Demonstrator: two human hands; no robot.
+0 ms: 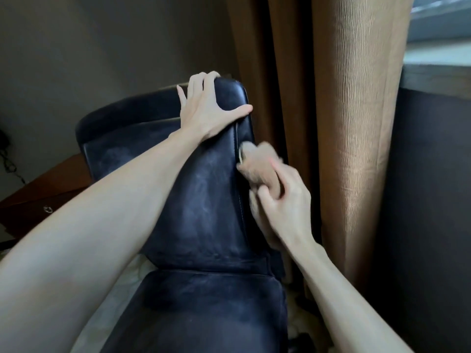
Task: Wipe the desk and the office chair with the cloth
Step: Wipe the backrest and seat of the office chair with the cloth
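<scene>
brown curtain (356, 149) close along the office chair's (204, 200) right edge, narrow gap between

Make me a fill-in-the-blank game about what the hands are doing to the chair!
1. The right hand holds a tan ____ against the side of the chair.
2. The left hand grips the ____ of the chair, with its fingers curled over the edge.
3. Behind the chair hangs a brown ____.

Missing words: cloth; top; curtain
</scene>
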